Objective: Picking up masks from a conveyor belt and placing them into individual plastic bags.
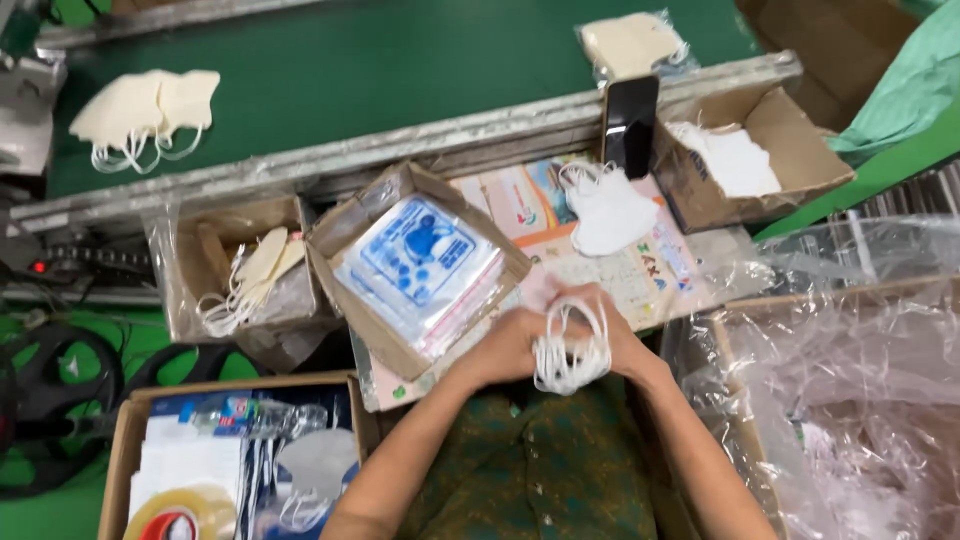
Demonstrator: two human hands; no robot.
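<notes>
Fingers of both hands curl around a small stack of white face masks (572, 350), whose elastic ear loops hang down in a bunch between the palms. The left hand (510, 345) grips the stack from its side, fingers bent inward, while the right hand (615, 335) closes over the far edge, so the masks are pinched between the two at the near edge of the work surface, just above the person's lap. Both forearms rise from the lower frame and converge on the bundle, wrists close together, bare to the elbow over a green patterned garment.

Just beside the left hand sits an open cardboard box (340, 270), tilted, filled with clear plastic bags printed in blue (425, 265). Left of it a plastic-lined carton (180, 260) holds cream-coloured masks (255, 270) with loops trailing. Beyond the hands a loose pile of white masks (605, 210) lies on a printed sheet, with a dark phone (630, 120) propped upright behind it. To the right, another cardboard box (800, 140) holds more white masks (735, 160). A large carton lined with clear plastic film (850, 400) stands at the person's right. At lower left, a box (125, 430) contains a roll of tape (180, 515) and a water bottle (260, 415). On the green conveyor belt (400, 60), cream masks (145, 110) lie loose and a bagged pack (630, 45) rests further along.
</notes>
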